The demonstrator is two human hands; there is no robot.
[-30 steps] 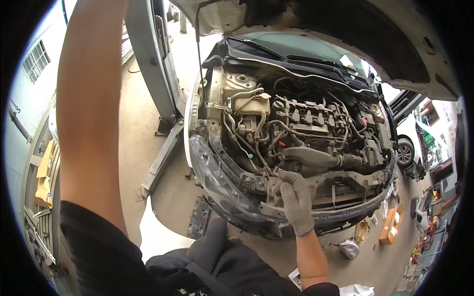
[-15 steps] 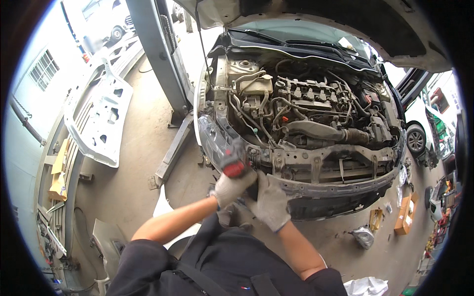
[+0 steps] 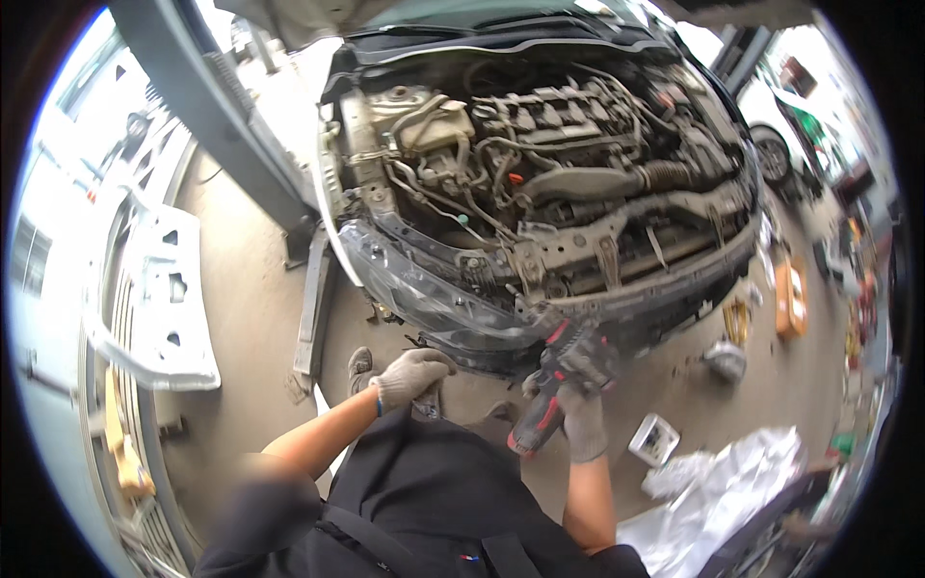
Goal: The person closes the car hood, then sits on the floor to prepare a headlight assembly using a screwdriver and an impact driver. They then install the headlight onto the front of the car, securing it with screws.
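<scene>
My right hand (image 3: 583, 419), in a grey work glove, grips a black and red cordless driver (image 3: 542, 416) in front of my body. The tool's head is up by the car's front edge, and its red-trimmed base is tilted down to the left. My left hand (image 3: 416, 376), also gloved, is near my waist with its fingers curled. A greyish thing shows just below it, but what the fingers hold is not clear. Beyond both hands lies the car's headlight (image 3: 434, 294), and behind it the exposed engine (image 3: 559, 120) under the raised hood.
A lift post (image 3: 207, 106) and its arm (image 3: 313, 313) stand left of the car. Farther left is a white door panel (image 3: 173, 299). On the floor at right are a loose headlight (image 3: 725, 360), an orange-brown box (image 3: 790, 301), a white tray (image 3: 655, 440) and white plastic sheeting (image 3: 718, 491).
The driver has passed from my left hand to my right and moved right. My left hand has drawn back toward my waist. The view has shifted, showing more floor at right.
</scene>
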